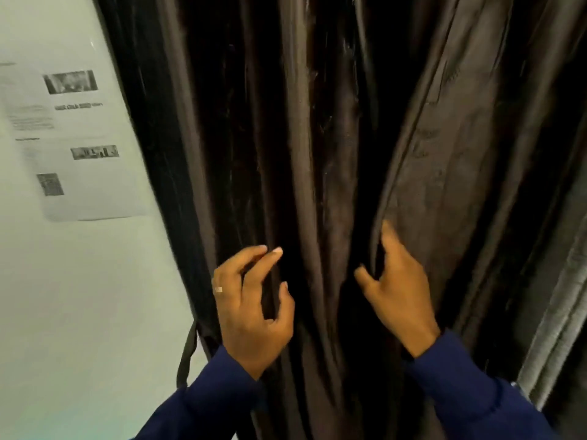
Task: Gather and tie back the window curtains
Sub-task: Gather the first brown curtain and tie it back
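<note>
A dark brown curtain (317, 154) hangs in long vertical folds across most of the head view. My left hand (254, 300) is at the curtain's left part, fingers curled around a fold with the thumb on the other side. My right hand (397, 281) is to the right of it, fingers tucked behind the edge of a wide fold, thumb pointing left. A dark tie-back strap (185, 357) hangs loose at the curtain's left edge, below and left of my left hand. Both arms wear blue sleeves.
A pale wall (79, 296) lies left of the curtain, with a printed sheet of paper (73, 147) stuck on it. At the far right edge a lighter grey strip of fabric or frame (559, 312) runs down beside the curtain.
</note>
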